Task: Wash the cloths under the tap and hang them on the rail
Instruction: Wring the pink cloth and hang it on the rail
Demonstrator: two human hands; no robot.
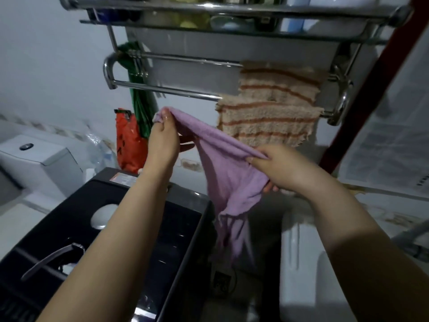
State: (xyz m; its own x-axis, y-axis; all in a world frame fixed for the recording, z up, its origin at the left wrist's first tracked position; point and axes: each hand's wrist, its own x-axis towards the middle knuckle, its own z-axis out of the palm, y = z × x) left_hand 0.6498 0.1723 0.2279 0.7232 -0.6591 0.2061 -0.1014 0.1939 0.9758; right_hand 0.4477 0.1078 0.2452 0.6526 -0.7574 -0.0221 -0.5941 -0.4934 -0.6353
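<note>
Left hand (163,138), right hand (276,169) gripping purple cloth (222,163), shelf (232,10) holding bottles

A rail (167,90) ran across the far wall below a shelf (232,10). A striped cloth (267,112) hung over the rail's right part. Nearer, both hands held a second cloth (227,173) up below the rail: the left hand (163,140) at its left end, the right hand (278,169) at its right. A bag (128,145) hung far left. A washing machine (130,228) stood near left, under the left arm.
</note>
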